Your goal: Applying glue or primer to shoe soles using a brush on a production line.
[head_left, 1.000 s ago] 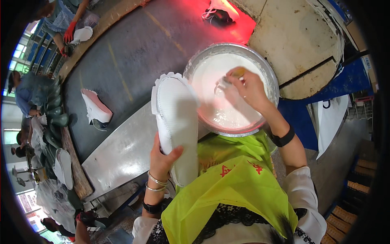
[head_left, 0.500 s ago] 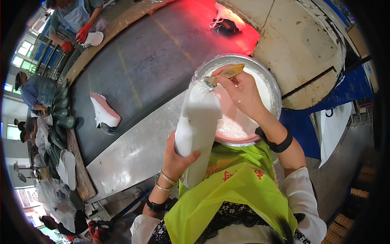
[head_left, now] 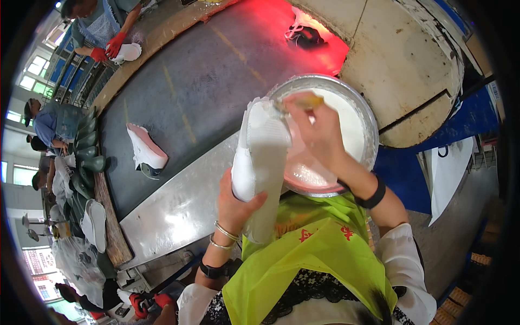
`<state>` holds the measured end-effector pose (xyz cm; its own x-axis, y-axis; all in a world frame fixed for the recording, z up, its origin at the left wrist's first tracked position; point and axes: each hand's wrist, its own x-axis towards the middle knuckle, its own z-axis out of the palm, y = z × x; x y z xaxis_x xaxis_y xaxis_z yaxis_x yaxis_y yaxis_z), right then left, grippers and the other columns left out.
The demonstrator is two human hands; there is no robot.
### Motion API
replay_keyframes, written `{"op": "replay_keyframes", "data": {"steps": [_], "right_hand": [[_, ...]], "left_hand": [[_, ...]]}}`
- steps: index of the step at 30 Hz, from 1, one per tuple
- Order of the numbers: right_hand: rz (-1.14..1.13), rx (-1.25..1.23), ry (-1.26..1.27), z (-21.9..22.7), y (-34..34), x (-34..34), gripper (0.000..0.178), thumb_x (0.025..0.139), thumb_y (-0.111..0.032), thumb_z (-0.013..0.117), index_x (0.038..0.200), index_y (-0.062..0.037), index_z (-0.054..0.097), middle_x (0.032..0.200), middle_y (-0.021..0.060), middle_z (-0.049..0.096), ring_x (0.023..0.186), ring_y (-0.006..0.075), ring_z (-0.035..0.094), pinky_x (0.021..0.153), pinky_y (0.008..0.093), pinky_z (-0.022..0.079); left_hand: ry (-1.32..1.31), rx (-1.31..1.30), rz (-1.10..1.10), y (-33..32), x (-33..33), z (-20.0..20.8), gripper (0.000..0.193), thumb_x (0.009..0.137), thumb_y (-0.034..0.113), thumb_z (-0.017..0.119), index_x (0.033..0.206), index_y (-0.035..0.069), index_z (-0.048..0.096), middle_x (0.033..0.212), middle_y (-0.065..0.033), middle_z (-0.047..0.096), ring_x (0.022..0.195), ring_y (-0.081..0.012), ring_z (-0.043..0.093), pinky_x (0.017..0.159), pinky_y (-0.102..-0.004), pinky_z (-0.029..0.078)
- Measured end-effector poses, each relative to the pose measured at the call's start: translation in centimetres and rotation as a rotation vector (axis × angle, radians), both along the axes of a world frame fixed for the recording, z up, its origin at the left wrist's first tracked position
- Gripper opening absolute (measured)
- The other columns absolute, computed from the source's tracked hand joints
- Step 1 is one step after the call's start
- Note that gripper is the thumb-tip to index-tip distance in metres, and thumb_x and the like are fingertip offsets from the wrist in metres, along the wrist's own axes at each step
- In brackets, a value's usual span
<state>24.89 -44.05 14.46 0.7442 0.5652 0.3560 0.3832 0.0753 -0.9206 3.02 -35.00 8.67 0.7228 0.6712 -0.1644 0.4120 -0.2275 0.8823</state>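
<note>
My left hand [head_left: 233, 205] is closed around the middle of a white shoe [head_left: 264, 157]. The shoe stands lengthwise in front of me with its sole side facing up and right. My right hand [head_left: 324, 132] pinches a brush [head_left: 310, 101] with a yellow handle. Motion smears the fingers and the brush; the bristles are at the shoe's far end, on its right edge. Below and to the right of them is a metal basin [head_left: 372, 130] of white liquid [head_left: 349, 116], partly hidden by my right hand and forearm.
A white shoe [head_left: 145, 147] lies on the dark conveyor belt [head_left: 200, 81]. At its far end, under red light, is a dark shoe [head_left: 306, 37]. Green shoe lasts [head_left: 86, 151] and white soles [head_left: 95, 225] line the left edge. A red-gloved person [head_left: 100, 24] handles a white shoe.
My right hand and the brush have shifted slightly along the shoe's far end and are now blurred. My left hand keeps its hold. At lower left, a co-worker's red gloves show more.
</note>
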Motion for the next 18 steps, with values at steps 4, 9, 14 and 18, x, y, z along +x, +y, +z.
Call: {"op": "replay_keyframes", "data": {"steps": [4,9,14,18], "right_hand": [[0.141,-0.021,-0.009,-0.2,-2.7,-2.9,0.018,0.093,-0.015,0.060,0.102,0.0002,0.063,0.087,0.0097,0.068,0.080,0.0133,0.064,0.072,0.0255,0.050],[0.046,0.114,0.295,0.8,-0.4,-0.9,0.021,0.094,-0.016,0.059,0.099,0.0040,0.062,0.083,0.0055,0.066,0.075,0.0084,0.060,0.068,0.0256,0.049],[-0.034,0.116,0.269,0.6,0.6,-0.1,0.029,0.093,-0.022,0.060,0.098,0.0064,0.062,0.077,0.0087,0.066,0.067,0.0106,0.060,0.064,0.0270,0.049],[0.048,-0.078,0.096,0.7,-1.9,-3.5,0.031,0.091,-0.022,0.060,0.096,0.0083,0.060,0.073,0.0118,0.064,0.064,0.0140,0.061,0.063,0.0279,0.049]], "left_hand": [[0.003,0.139,0.016,-0.5,0.7,-0.4,0.083,0.062,0.028,0.081,0.129,0.001,0.041,0.121,-0.0191,0.048,0.112,-0.0353,0.048,0.095,-0.0434,0.041],[-0.094,0.469,-0.006,-0.7,1.2,-0.2,0.086,0.058,0.022,0.081,0.129,0.000,0.037,0.119,-0.0208,0.045,0.113,-0.0400,0.042,0.097,-0.0459,0.039],[-0.033,0.492,0.006,-0.3,1.3,-0.7,0.089,0.058,0.023,0.081,0.130,-0.001,0.035,0.122,-0.0219,0.044,0.115,-0.0409,0.042,0.098,-0.0468,0.039],[-0.009,0.477,0.032,0.1,1.4,-0.7,0.092,0.058,0.024,0.082,0.131,-0.001,0.034,0.125,-0.0230,0.041,0.118,-0.0406,0.041,0.100,-0.0469,0.038]]}}
